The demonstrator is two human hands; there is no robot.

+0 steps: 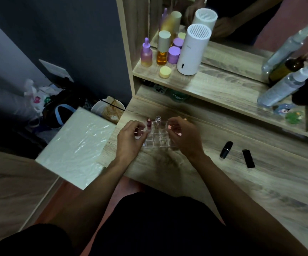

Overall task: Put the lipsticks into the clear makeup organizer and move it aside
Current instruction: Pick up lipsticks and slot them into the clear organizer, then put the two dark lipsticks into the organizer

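Both forearms reach in from the near edge of the wooden desk [168, 169]. Left hand [129, 139] and right hand [183, 137] sit on either side of the clear makeup organizer [157, 137], fingers curled onto its left and right walls — gripping it between them. Organizer stands on the desk near the left end; most cells look empty. In its back row: a dark red lipstick [148, 122] and a clear-capped one [158, 120], both upright. Something pinkish shows under the right fingers, can't tell what. Well to the right, loose on the desk: a rounded black lipstick [226, 149] and a square black lipstick [248, 158], both lying flat, apart from each other. Further back, on the shelf [214, 84] — purple dropper bottle [146, 53], amber bottle [162, 48], purple jar [174, 54], yellow jar [165, 72], white cylinder device [193, 49], clear spray bottle [286, 85] at far right
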